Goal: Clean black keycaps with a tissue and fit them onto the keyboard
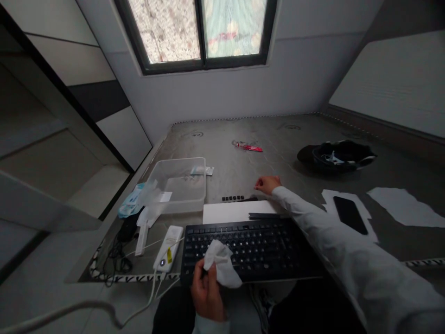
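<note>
My left hand (206,291) holds a crumpled white wipe (221,265) over the near left corner of a black keyboard (250,248). My right hand (267,184) reaches forward past the keyboard, fingers curled, resting on the grey surface next to a short row of loose black keycaps (233,198). A white sheet (233,212) lies just behind the keyboard, with a dark thin tool (267,216) on it. Whether the right hand pinches anything is unclear.
A clear plastic tub (181,184) stands to the left, with wipe packets (131,203) beside it. A white power bank (168,248) with cables lies left of the keyboard. A black phone (350,215) on paper, a black cap (336,157) and a red wrapper (249,147) lie further off.
</note>
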`<control>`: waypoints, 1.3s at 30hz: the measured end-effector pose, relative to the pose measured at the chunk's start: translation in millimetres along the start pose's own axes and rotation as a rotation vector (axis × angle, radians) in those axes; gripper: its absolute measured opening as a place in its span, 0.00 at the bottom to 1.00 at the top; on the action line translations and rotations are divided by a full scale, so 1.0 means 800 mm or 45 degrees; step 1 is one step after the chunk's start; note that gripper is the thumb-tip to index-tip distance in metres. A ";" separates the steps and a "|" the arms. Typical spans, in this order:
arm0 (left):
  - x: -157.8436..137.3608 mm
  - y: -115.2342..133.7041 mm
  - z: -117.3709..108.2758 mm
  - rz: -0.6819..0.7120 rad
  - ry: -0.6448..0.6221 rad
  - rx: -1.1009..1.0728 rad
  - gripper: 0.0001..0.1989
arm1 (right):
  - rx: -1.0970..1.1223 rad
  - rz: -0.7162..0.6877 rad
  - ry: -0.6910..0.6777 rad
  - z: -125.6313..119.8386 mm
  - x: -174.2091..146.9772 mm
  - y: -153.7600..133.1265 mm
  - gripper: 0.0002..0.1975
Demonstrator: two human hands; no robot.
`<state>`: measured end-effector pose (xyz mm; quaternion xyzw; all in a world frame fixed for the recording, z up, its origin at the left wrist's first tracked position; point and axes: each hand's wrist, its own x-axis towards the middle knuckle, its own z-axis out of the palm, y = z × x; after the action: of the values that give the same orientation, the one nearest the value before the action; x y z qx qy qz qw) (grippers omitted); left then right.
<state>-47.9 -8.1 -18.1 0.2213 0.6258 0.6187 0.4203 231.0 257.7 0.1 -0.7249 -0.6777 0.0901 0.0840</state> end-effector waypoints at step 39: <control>-0.005 -0.001 0.009 0.170 -0.045 -0.059 0.25 | 0.248 -0.247 0.131 -0.055 -0.072 -0.045 0.11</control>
<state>-39.9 -7.3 -17.0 0.2638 0.5876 0.6555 0.3942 203.5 202.6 52.7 -0.6482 -0.7274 0.1096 0.1968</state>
